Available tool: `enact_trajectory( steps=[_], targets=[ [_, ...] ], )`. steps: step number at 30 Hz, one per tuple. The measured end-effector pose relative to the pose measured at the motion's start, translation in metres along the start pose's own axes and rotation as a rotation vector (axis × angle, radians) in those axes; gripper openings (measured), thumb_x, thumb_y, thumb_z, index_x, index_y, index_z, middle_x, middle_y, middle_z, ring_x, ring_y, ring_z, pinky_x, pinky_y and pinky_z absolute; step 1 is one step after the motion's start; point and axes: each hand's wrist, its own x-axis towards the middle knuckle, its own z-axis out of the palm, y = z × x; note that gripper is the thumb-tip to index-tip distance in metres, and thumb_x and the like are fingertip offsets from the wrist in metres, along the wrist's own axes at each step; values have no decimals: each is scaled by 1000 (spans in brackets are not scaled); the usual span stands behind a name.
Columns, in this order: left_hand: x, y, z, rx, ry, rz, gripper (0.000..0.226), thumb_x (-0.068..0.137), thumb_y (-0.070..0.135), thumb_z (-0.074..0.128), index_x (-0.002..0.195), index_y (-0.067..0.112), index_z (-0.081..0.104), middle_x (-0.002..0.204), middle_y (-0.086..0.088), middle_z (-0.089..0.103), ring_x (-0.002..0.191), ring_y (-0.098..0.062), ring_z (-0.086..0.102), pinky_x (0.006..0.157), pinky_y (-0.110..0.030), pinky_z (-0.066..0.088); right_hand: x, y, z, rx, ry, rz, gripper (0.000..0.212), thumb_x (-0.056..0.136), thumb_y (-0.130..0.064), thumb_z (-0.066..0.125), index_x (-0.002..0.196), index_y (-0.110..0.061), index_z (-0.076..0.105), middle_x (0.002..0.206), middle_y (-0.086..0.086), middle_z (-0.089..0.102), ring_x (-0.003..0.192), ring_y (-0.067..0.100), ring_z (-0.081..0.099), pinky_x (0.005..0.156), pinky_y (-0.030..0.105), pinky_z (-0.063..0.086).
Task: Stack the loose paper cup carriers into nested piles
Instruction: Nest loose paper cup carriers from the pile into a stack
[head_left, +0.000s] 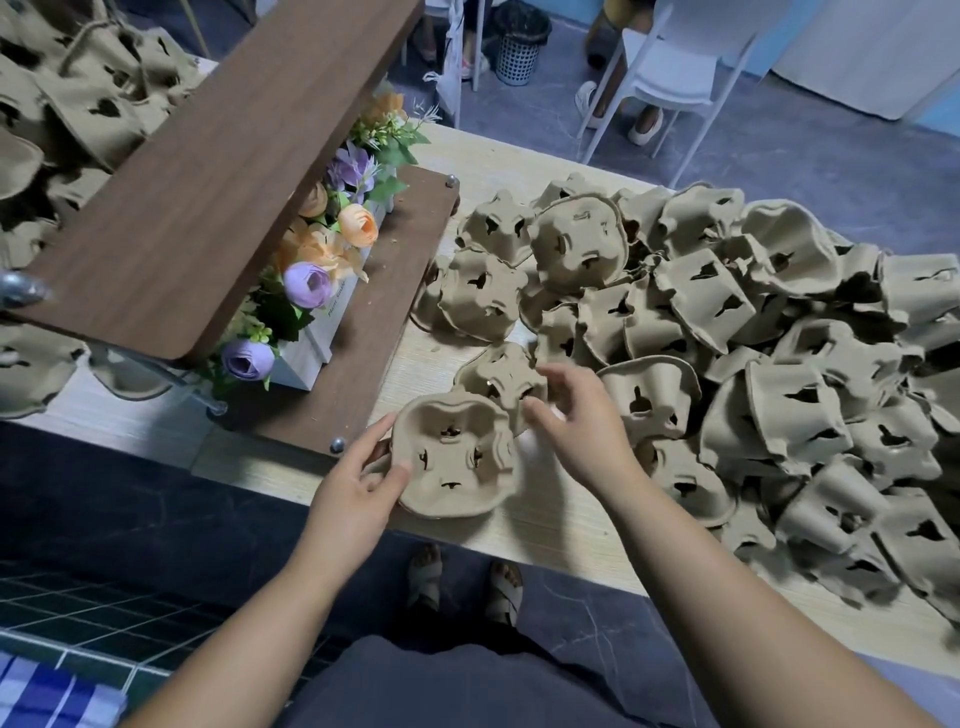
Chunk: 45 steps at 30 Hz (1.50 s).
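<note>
My left hand (358, 480) grips the left rim of a brown pulp cup carrier (452, 457), held with its hollow side up near the table's front edge; it looks like a short nested stack. Just behind it lies another carrier (501, 376), bottom side up. My right hand (576, 421) hovers over that one with its fingers loosely curled, its fingertips at the carrier's right edge; whether they touch it I cannot tell. A large heap of loose carriers (727, 338) covers the right half of the table.
A wooden two-tier shelf (218, 171) stands on the left of the light wood table (545, 530), with a white box of artificial flowers (322, 270) on its lower board. More carriers (78, 88) lie behind the shelf. White chairs and a bin stand beyond.
</note>
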Motion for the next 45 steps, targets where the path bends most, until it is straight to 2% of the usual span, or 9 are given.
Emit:
enact_trajectory(
  steps=[4,11,17,22,25,34,38,42,45],
  targets=[
    [-3,-5,-12,23,61,19,47,93,8,58,128,39,50,84,40,65,91,5,66,88,-22,48,25,2,22,-278,-90,-66,54,83,-32,67,131,-17,47,132,4,49,124,19,44,97,27,35],
    [-4,-9,-15,-2,82,43,48,92,6,60,125,39,52,93,33,66,78,2,68,76,-14,51,29,6,28,-322,-58,-35,65,76,-38,75,131,-19,46,127,4,55,119,23,49,90,34,42],
    [-3,-11,-19,4,100,47,47,91,9,62,121,45,55,85,36,66,82,-6,68,76,-18,50,-3,5,-7,278,23,190,52,76,-29,76,122,-21,54,109,-13,61,100,2,58,87,22,46],
    [0,-2,-5,-42,-2,71,45,92,8,61,120,43,57,115,14,67,96,3,66,75,-8,49,-38,24,-10,807,-168,535,41,85,-20,64,125,-21,53,117,4,63,102,18,64,91,41,53],
    [2,4,5,-50,-55,94,46,92,7,60,116,46,57,115,24,63,95,0,68,75,-9,49,-47,28,-2,928,-232,622,31,91,-22,57,122,-23,54,119,6,63,103,22,63,94,43,50],
    [4,9,16,-37,-68,131,46,92,4,59,123,38,56,110,33,57,91,3,68,70,-6,47,-56,24,-10,61,123,161,41,74,-39,76,103,-24,52,103,-11,49,93,0,49,77,8,37],
    [2,8,14,-44,-50,118,45,93,3,57,119,40,57,107,30,60,89,11,65,77,-9,50,-51,38,-14,-139,134,148,15,85,-30,66,81,-18,57,84,-3,60,80,13,56,68,24,41],
    [1,0,11,-74,3,78,45,93,9,60,114,49,57,119,22,63,111,2,60,99,-28,47,-55,40,-36,-21,183,222,13,86,-26,66,76,-19,62,70,-2,66,69,17,63,70,38,53],
    [-1,-2,12,-86,22,80,45,93,9,59,116,48,57,110,29,65,108,6,60,95,-19,48,-56,22,-61,280,278,286,17,89,-19,63,72,-18,61,64,4,61,46,9,51,50,19,48]
  ],
)
